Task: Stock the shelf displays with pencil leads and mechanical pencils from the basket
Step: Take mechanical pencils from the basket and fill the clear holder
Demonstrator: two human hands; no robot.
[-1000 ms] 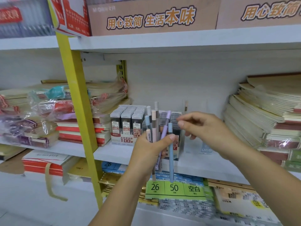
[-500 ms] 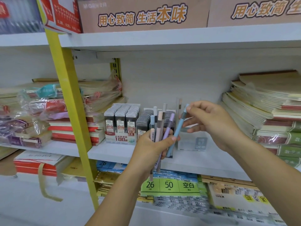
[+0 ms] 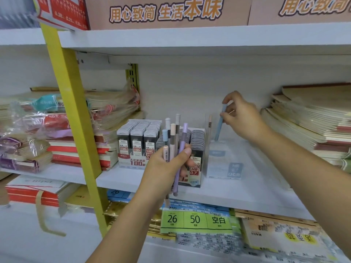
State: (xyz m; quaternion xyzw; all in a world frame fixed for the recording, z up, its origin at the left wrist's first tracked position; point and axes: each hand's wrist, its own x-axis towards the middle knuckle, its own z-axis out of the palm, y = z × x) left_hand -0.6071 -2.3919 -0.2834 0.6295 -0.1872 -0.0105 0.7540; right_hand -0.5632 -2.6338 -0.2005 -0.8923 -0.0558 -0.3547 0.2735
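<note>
One white shelf (image 3: 247,194) (notebook stacks (image 3: 307,120) flanking), left hand (image 3: 163,168) gripping pencils (image 3: 182,141), right hand (image 3: 241,118) pinching blue pencil (image 3: 219,126)

Bright, even light, soft shadows; motion blur and wide-angle bending at edges.

Left arm (image 3: 123,224): bare, rising from the lower edge of view and slanting up to the right, across the front edge of the shelf (image 3: 237,192).
Left hand (image 3: 165,166): in front of the shelf, just above its front edge, fingers curled round a bundle of mechanical pencils (image 3: 175,141) held upright, thumb pressed across them.
Right arm (image 3: 303,168): bare, entering from the right and reaching over the shelf toward its back.
Right hand (image 3: 241,118): above the back of the shelf, thumb and fingertips pinching the top of a tilted blue pencil (image 3: 219,128).
Spacing: hands apart, the right higher and deeper over the shelf.
</note>
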